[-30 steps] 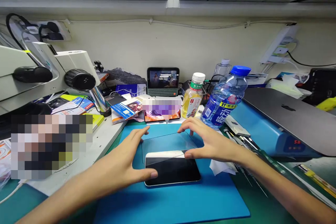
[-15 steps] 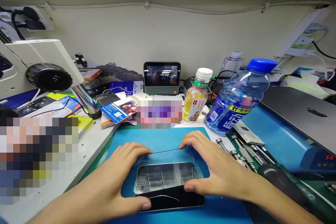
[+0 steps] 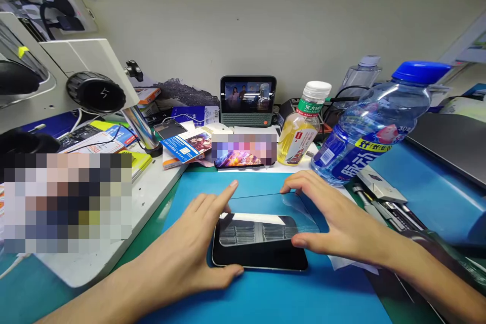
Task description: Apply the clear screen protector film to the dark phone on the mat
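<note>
A smartphone [image 3: 261, 257] with a dark screen lies flat on the blue mat [image 3: 266, 298]. Over its upper part is a clear screen protector [image 3: 304, 212], askew to the phone, with its far edge beyond it. My right hand [image 3: 334, 217] pinches the protector's right side, thumb on the near edge and fingertips on the far edge. My left hand [image 3: 201, 238] spans the phone's left end. Its thumb rests at the near edge, its index finger points up and away, and another fingertip sits by the far left corner, partly hidden. Bright reflections cross the glass.
A second phone [image 3: 243, 161] and a small smart display [image 3: 248, 101] stand at the back. A yellow drink bottle [image 3: 299, 131] and a large blue-capped bottle [image 3: 372, 126] are on the right, beside screwdrivers [image 3: 383, 210]. A microscope stand [image 3: 94, 86] occupies the left.
My left index finger has lifted off the protector's far edge and straightened. My right hand keeps its pinch on the protector. The camera view has shifted, so the scene sits higher and further right.
</note>
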### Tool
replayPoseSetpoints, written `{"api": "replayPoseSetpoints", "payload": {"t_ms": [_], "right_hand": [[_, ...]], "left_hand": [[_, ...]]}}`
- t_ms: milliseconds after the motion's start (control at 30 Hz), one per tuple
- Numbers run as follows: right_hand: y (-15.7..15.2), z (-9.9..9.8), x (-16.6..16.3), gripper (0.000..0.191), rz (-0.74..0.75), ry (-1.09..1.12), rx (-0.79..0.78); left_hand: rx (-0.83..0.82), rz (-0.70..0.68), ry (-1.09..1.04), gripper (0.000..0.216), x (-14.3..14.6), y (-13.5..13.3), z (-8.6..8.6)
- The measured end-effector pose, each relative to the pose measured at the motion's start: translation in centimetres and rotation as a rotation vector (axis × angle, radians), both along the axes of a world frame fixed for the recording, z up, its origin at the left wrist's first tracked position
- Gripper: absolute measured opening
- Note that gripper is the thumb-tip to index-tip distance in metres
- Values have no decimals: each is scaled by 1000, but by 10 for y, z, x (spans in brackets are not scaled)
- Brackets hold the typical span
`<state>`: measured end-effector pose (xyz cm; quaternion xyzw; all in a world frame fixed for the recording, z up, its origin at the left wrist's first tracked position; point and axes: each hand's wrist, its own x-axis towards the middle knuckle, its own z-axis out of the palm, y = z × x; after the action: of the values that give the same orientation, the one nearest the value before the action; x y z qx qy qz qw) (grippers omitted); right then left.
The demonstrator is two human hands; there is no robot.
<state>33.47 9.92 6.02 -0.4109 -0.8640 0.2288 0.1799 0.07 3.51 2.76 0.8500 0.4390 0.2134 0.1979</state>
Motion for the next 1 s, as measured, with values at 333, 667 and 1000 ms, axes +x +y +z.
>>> {"api": "replayPoseSetpoints", "payload": {"t_ms": [333,667,1000], "right_hand": [[-2,-7,-8,64,11,-38,28],[-5,-9,-11,65,78,-75,58],[-7,-11,-12,66,94,-78,121]], "left_hand": [[45,-155,109,138,-18,14,9],[79,-169,132,125,-19,14,13],[-35,-122,113,123,-20,16,15]]}}
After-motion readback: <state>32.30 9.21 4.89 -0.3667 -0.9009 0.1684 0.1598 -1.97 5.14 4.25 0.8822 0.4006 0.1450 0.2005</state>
